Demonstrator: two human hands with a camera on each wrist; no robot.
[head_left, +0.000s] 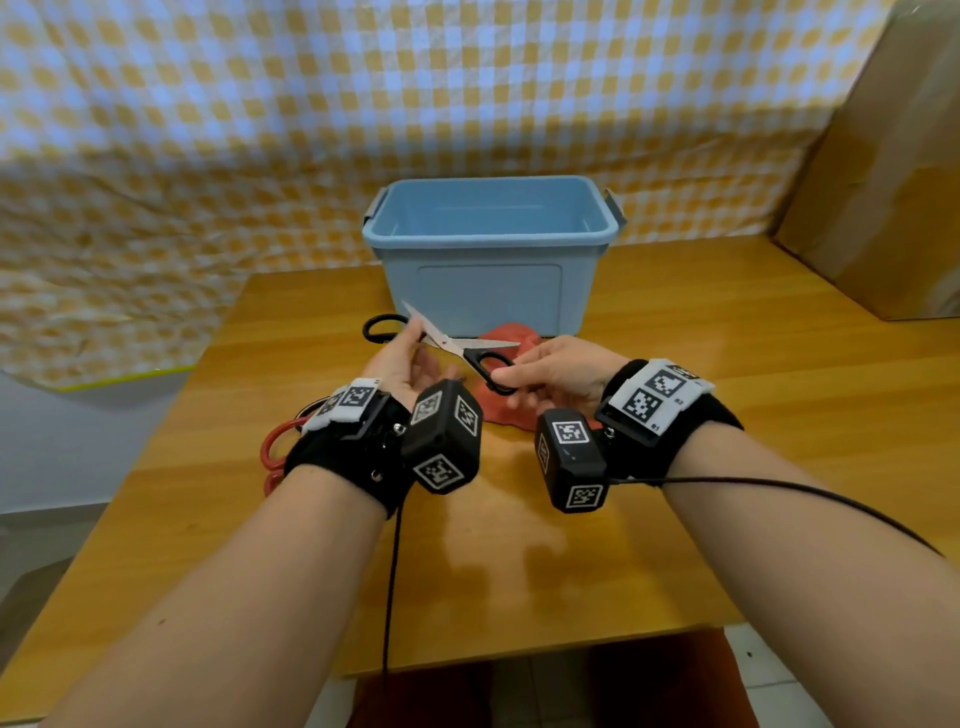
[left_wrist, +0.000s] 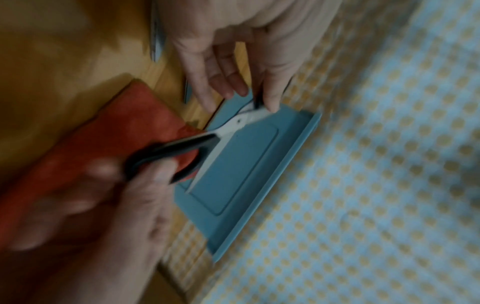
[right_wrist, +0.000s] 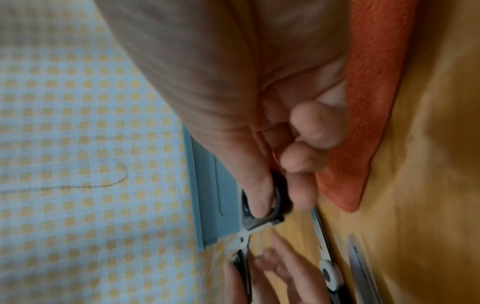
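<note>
I see the head view bright and evenly lit. The wooden table (head_left: 727, 364) carries a pale sheen just right of the blue bin (head_left: 488, 291) and soft, faint shadows in front of it. Straight edges bow outward far from the bin, toward the frame borders. Both wrist views are dimmer, grainy and smeared by motion blur. In the left wrist view the right hand (left_wrist: 135, 205), in front of the bin, is the most blurred.

On wooden table (head_left: 727, 415), open blue plastic bin (head_left: 488, 296) with grey side latches; orange-red cloth (head_left: 501, 413) spread just in front. Red handle loops (head_left: 272, 447) near left table edge. Yellow-checked cloth (head_left: 363, 104) hung behind; cardboard box (head_left: 893, 182) at far right.
</note>
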